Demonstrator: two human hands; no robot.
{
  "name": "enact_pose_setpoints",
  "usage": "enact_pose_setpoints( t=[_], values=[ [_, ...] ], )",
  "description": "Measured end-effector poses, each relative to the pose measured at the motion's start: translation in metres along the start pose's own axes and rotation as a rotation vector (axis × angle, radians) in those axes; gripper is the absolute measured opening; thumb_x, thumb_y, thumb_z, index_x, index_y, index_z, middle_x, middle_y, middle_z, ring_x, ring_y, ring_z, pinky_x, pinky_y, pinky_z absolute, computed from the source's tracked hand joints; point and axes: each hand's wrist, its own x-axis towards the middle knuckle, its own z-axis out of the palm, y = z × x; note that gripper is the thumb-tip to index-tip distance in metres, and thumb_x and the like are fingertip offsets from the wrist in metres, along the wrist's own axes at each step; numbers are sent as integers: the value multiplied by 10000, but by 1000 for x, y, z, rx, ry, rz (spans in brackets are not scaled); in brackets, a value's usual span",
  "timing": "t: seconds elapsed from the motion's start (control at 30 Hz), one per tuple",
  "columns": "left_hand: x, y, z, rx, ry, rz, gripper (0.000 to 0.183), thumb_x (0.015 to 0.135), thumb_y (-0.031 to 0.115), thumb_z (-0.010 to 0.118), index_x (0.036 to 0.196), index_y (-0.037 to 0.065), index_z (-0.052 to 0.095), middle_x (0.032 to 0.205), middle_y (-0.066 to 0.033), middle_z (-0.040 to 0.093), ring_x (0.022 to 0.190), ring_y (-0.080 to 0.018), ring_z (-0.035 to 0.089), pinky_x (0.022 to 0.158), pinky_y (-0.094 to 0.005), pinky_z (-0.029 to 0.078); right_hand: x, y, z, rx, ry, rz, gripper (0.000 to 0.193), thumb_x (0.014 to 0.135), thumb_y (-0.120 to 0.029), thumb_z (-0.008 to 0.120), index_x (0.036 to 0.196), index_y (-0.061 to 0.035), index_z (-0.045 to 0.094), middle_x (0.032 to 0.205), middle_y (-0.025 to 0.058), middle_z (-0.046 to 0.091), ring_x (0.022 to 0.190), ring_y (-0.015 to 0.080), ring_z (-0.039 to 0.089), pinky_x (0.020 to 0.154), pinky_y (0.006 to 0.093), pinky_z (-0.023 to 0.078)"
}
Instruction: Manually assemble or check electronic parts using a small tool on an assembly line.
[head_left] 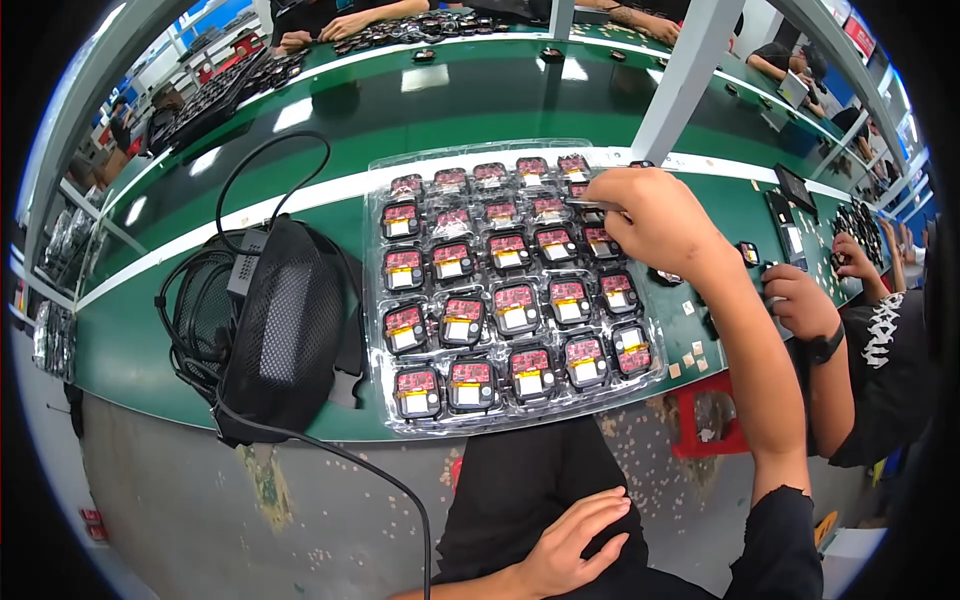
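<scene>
Over on the left, a black mesh bag (290, 340) sits on the green desk (130, 340), its cable looping close by, so best keep that cord clear of the clear plastic tray (377, 335) right beside it. In the tray, rows of small black-framed modules (515, 308) lie with red boards facing up. Below, the left hand (572, 548) rests on the lap, fingers loosely spread, holding nothing; it could steady the tray's near edge. And here's the right hand (655, 220), pinched narrow around a thin metal tool (592, 204) above the upper-right modules! Contact at the tip? Can't tell. A light, low-angled touch looks wise, wrist raised off the neighbouring boards. Farther right, pale square pieces (697, 348) dot the desk; mind the sleeve there.
</scene>
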Motion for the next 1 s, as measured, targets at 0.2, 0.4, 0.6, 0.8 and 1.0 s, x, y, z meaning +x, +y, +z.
enact_pose_setpoints(
  t=[0.2, 0.4, 0.6, 0.8, 1.0],
  values=[
    [2, -4, -1, 7, -26, -28, 430, 832, -25, 749, 1244, -34, 626, 1247, -229, 646, 1160, -381, 655, 985, -418, 540, -17, -6, 3, -54, -59, -12, 418, 783, 43, 541, 1162, -11, 706, 1183, 185, 707, 1085, 363, 676, 952, 483, 532],
    [3, -4, 2, 5, -70, -6, 413, 833, -33, 736, 1232, -34, 631, 1234, -227, 649, 1152, -380, 658, 979, -418, 541, -33, 5, -1, 53, 377, -4, 363, 849, 3, 554, 1192, 5, 674, 1251, 180, 683, 1071, 397, 674, 922, 473, 548],
    [9, -8, -4, 19, -35, -44, 386, 825, -53, 728, 1201, -37, 641, 1217, -223, 654, 1141, -374, 663, 967, -417, 543, -96, -10, 19, -175, 232, 490, 239, 905, -176, 689, 1097, -34, 700, 1189, 142, 670, 896, 389, 704, 803, 477, 568],
    [21, -13, -11, 1, -25, -28, 366, 838, -63, 738, 1193, -44, 651, 1232, -203, 655, 1123, -333, 685, 965, -387, 572, -139, -29, 33, -105, 242, 580, 249, 853, -173, 763, 1068, -72, 688, 1295, 145, 648, 859, 390, 718, 751, 467, 573],
    [36, -21, -19, 89, 70, 17, 344, 823, -77, 735, 1151, -41, 639, 1168, -226, 679, 1067, -340, 713, 924, -381, 591, -160, -42, 32, 84, 298, 587, 325, 786, -44, 762, 1081, -35, 627, 1191, 156, 683, 905, 393, 707, 751, 452, 578]
  ],
)
